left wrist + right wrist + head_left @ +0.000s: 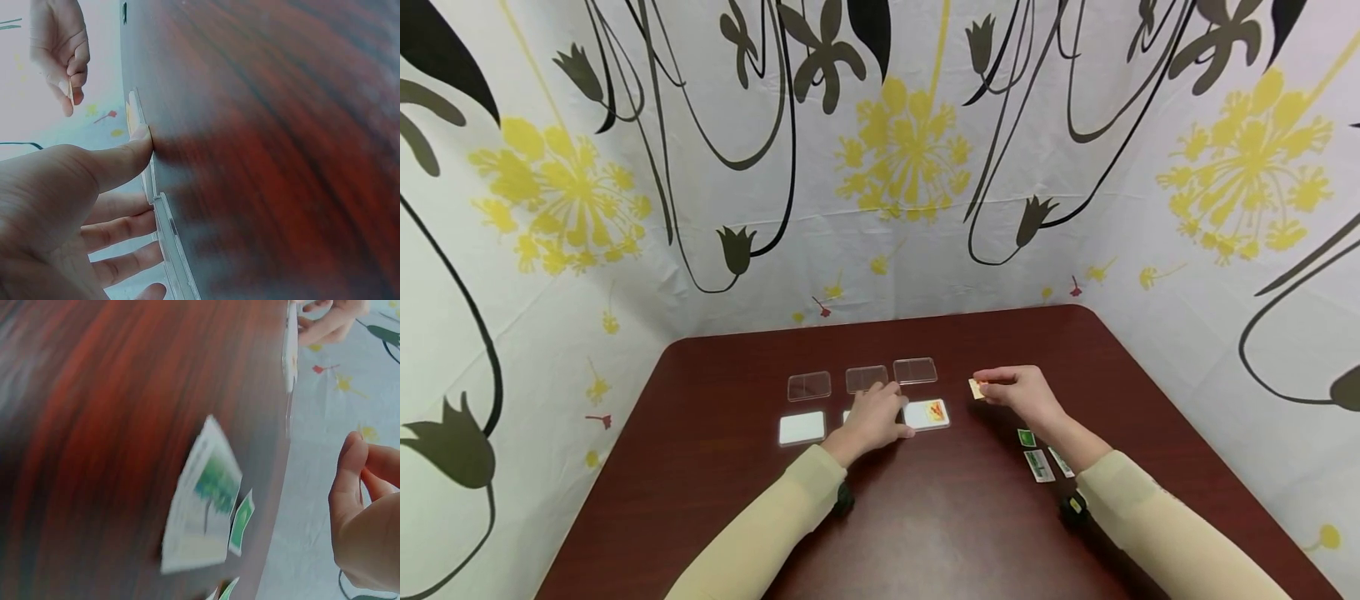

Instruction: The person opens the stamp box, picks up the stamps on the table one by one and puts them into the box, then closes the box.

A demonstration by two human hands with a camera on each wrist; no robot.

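My right hand (pixel 1026 396) is raised over the table, its thumb and fingertips pinching a small cream-and-orange stamp-like paper (pixel 976 388). Below and left of it lies a flat clear case with a white insert (pixel 917 414), an orange picture stamp (pixel 936 411) on its right part. My left hand (pixel 871 418) rests between this case and a middle one that it mostly covers. In the left wrist view, the left thumb (pixel 134 153) touches the right case's near edge, with the other fingers fairly straight and spread over the cases.
Left of my left hand lies another white case (pixel 802 428). Clear lids (pixel 809 386) form a row behind the cases. Green stamps (pixel 1039 466) lie under my right forearm, one showing a tree (pixel 215 487). A patterned curtain (pixel 880 275) borders the dark red table (pixel 722 483).
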